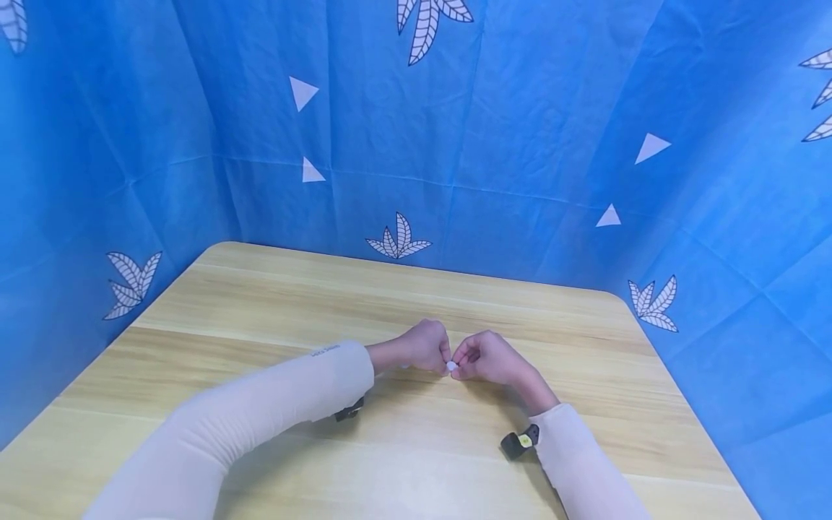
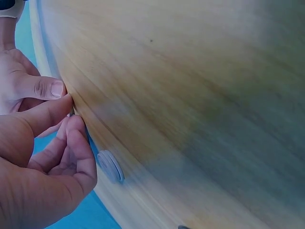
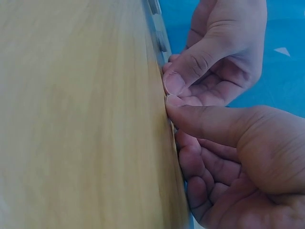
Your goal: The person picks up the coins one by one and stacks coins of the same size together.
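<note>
A small white piece (image 1: 451,366) is between the fingertips of both hands, low over the wooden table; its kind is too small to make out. My left hand (image 1: 425,347) pinches it from the left, thumb against bent fingers. From the right, my right hand (image 1: 487,357) pinches it too, with thumb and fingertips almost meeting those of the left. In both wrist views the fingers hide nearly all of the piece. Close to the left hand (image 2: 52,167), a round, pale grey thing like stacked flat discs (image 2: 110,166) lies on the table.
The wooden table (image 1: 312,289) has rounded far corners. Blue cloth (image 1: 520,108) with white leaf and triangle prints hangs behind and at both sides. Small pale grey things (image 3: 162,40) show at the edge of the right wrist view, beyond the left hand.
</note>
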